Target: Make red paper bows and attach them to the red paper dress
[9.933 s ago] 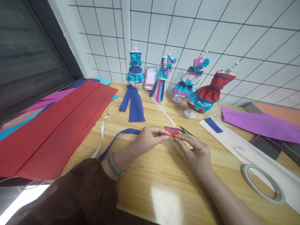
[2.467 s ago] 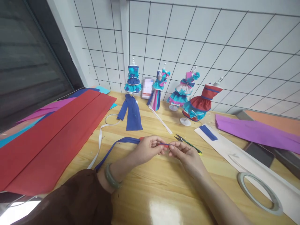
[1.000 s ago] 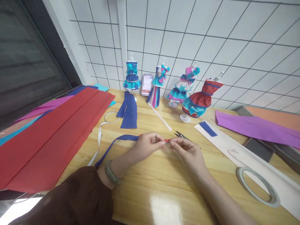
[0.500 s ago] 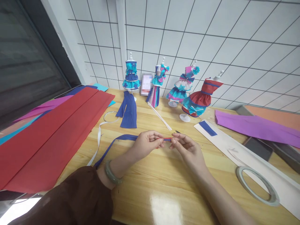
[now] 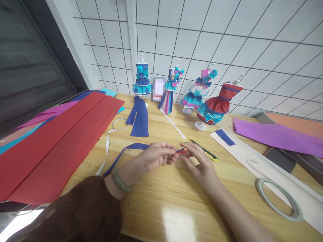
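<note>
Brown cloth: gathered sleeve (image 5: pixel 83 208), left arm, with pale green bangle (image 5: pixel 121 181) at the wrist. Clock directions run from the piece in hand, twelve pointing away from the person.

Tape roll (image 5: pixel 259 191): four o'clock, overlapping the edge of a long white sheet (image 5: pixel 239 151).

Right hand (image 5: pixel 200 163): four o'clock, thumb and forefinger parted about the piece's right end; contact cannot be told.

Left hand (image 5: pixel 159 156): nine o'clock, fingertips pinching the left end.

Folded piece (image 5: pixel 181 151), small, red and blue: between both sets of fingertips, apparently raised over the table (image 5: pixel 148 201). Long axis roughly nine to three, spanning hand to hand. Left hand nearer, being in contact; from the right fingertips the piece lies at nine.

Scissors (image 5: pixel 206 151): three o'clock, just beyond the right hand.

Red sheets (image 5: pixel 63 144): nine o'clock, well apart.

Dress forms (image 5: pixel 220 101), four: eleven to one o'clock, before a tiled wall (image 5: pixel 176 40).
</note>
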Motion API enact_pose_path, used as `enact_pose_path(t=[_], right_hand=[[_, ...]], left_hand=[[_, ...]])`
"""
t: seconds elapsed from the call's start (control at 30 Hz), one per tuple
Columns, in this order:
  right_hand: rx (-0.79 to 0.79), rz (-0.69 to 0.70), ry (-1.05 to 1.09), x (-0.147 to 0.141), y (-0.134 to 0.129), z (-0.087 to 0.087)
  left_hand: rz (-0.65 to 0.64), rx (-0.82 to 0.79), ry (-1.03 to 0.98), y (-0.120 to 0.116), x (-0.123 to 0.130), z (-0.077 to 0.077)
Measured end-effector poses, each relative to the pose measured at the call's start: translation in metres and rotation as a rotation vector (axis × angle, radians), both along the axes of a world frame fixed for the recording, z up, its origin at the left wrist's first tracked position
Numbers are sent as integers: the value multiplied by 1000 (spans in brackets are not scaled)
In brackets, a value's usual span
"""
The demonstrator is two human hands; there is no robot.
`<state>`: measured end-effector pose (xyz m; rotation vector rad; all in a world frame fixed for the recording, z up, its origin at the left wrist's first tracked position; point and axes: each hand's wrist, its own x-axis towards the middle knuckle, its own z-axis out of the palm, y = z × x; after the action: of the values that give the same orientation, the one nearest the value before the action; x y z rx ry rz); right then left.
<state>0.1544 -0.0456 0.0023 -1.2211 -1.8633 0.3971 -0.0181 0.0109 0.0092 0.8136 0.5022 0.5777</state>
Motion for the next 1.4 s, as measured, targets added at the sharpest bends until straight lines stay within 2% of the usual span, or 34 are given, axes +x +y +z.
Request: enact_pose_path(t=[0.07,0.17,0.3,0.5,0.67,0.8,0.93,1.13,1.2,1.27,1.4], right_hand=[[83,36,-102,1,0,2],[118,71,-203,2,0,4],[152,65,-239,4,-1,6],[171,51,-303,6,1,6],[158,45,-245,6,1,5],[112,-9,-143,4,2,4],[77,-47,-90,3,2,3],[63,-36,-65,3,2,2],[61,-32,-63,4,1,2],[61,-24,-66,4,1,1],[50,-21,-82,4,1,2]], left_hand=[[-27,-5,9,0,0,-2],[-33,-20,18,1,0,-5],[-43,-36,19,3,0,-8],[-47,23,48,1,-2,-4],[-60,50,95,2,-3,-2],[56,116,197,5,-2,0],[173,309,294,5,2,-3],[296,946,471,-5,7,-6],[341,1096,509,-6,6,-5],[353,1169,530,-6,5,-4],[322,1202,547,-4,3,-3]])
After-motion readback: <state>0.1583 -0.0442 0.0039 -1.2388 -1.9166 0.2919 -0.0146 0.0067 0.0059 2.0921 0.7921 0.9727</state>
